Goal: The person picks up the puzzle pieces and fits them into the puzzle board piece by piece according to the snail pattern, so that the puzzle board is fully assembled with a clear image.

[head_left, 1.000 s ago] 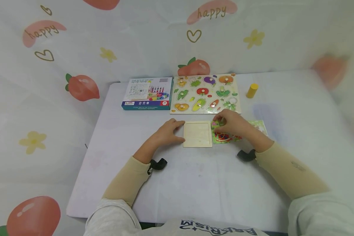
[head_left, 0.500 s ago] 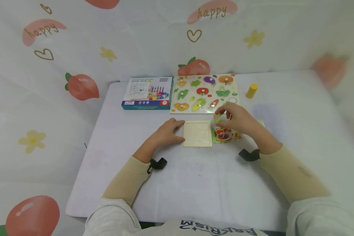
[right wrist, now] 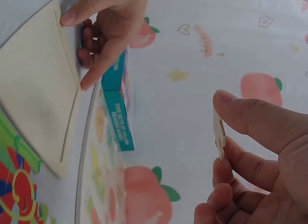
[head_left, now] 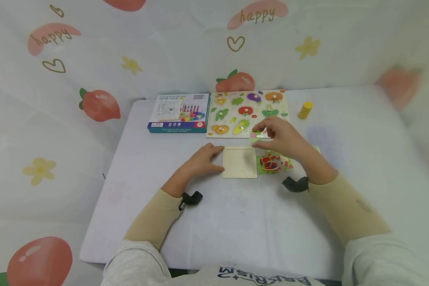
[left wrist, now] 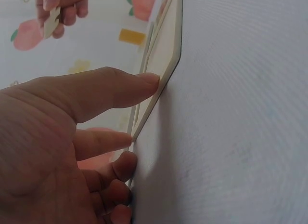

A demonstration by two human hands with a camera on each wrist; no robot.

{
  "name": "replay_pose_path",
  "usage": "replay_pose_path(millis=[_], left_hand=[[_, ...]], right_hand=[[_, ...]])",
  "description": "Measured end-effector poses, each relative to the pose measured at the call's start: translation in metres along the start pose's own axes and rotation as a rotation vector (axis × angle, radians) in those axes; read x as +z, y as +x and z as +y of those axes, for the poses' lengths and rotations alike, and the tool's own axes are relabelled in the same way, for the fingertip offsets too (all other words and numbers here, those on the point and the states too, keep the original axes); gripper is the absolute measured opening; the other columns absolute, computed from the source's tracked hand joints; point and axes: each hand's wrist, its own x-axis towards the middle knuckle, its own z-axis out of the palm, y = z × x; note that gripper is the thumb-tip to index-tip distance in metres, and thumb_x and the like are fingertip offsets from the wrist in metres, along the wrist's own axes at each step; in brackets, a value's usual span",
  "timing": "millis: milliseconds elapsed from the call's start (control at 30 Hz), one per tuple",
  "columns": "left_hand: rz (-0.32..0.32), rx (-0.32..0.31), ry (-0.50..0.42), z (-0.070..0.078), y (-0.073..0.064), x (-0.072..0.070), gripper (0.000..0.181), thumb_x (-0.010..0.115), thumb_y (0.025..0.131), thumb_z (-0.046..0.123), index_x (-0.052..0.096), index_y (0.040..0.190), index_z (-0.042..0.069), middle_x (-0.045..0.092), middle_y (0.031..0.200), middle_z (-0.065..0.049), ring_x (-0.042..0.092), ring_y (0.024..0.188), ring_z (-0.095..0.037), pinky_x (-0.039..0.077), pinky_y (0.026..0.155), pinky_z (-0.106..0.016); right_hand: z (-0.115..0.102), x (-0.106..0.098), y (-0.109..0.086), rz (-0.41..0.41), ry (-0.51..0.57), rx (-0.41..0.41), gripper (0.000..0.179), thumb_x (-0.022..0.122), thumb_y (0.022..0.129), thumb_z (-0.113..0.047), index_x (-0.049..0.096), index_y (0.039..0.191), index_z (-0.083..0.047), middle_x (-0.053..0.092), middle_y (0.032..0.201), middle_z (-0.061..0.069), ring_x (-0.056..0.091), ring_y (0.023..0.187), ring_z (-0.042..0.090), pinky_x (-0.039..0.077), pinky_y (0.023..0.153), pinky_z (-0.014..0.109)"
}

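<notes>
A small puzzle piece is held in the air by the right hand, pinched between thumb and fingertips, near the far right corner of the shallow wooden frame. The bare frame lies flat; its left edge is touched by the left hand, with thumb and forefinger extended and spread. The piece is probably best gripped lightly by its edges, and the frame kept from sliding by gentle, even contact. Printed pieces lie just right of the frame. On the white-covered table, a vegetable board, a box and a yellow cylinder are set farther back. Behind, a pale backdrop is printed with fruit, flowers and hearts.
</notes>
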Motion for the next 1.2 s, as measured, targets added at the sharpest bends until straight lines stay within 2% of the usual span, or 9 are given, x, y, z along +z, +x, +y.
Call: replay_pose_path(millis=[233, 567, 833, 1067, 1200], left_hand=[[0.000, 0.013, -0.005, -0.001, 0.000, 0.000, 0.079, 0.083, 0.086, 0.033, 0.048, 0.154, 0.013, 0.049, 0.112, -0.007, 0.046, 0.103, -0.023, 0.042, 0.084, -0.037], [0.015, 0.023, -0.010, -0.001, -0.001, 0.000, 0.078, 0.082, 0.087, 0.033, 0.049, 0.154, 0.012, 0.049, 0.111, -0.007, 0.047, 0.102, -0.022, 0.042, 0.086, -0.037], [0.011, 0.021, -0.008, -0.001, -0.001, 0.000, 0.078, 0.083, 0.086, 0.033, 0.049, 0.154, 0.013, 0.050, 0.112, -0.008, 0.047, 0.102, -0.023, 0.043, 0.086, -0.038], [0.007, 0.036, 0.001, -0.002, 0.000, 0.000, 0.078, 0.083, 0.086, 0.033, 0.049, 0.154, 0.012, 0.049, 0.111, -0.008, 0.047, 0.101, -0.023, 0.043, 0.085, -0.037], [0.016, 0.059, 0.008, -0.004, 0.000, 0.000, 0.078, 0.082, 0.087, 0.032, 0.049, 0.154, 0.010, 0.048, 0.108, -0.008, 0.046, 0.098, -0.023, 0.040, 0.083, -0.037]], right_hand=[[-0.009, 0.008, 0.008, 0.012, 0.013, 0.005, 0.040, 0.089, 0.082, -0.020, 0.073, 0.117, -0.008, 0.061, 0.106, 0.006, 0.048, 0.086, 0.027, 0.040, 0.070, 0.034], [-0.016, 0.023, 0.021, -0.007, 0.037, -0.017, 0.040, 0.090, 0.082, -0.020, 0.073, 0.115, -0.007, 0.061, 0.107, 0.005, 0.048, 0.087, 0.025, 0.042, 0.075, 0.038], [-0.014, 0.039, 0.032, -0.041, 0.039, -0.010, 0.039, 0.088, 0.084, -0.023, 0.073, 0.116, -0.007, 0.060, 0.110, 0.008, 0.050, 0.094, 0.033, 0.041, 0.076, 0.037], [-0.011, 0.055, 0.041, -0.056, 0.017, 0.038, 0.039, 0.088, 0.083, -0.025, 0.074, 0.116, -0.008, 0.060, 0.111, 0.007, 0.049, 0.094, 0.027, 0.041, 0.078, 0.037], [-0.007, 0.064, 0.045, -0.080, 0.026, 0.080, 0.038, 0.087, 0.084, -0.024, 0.074, 0.116, -0.007, 0.060, 0.113, 0.009, 0.053, 0.101, 0.032, 0.043, 0.083, 0.040]])
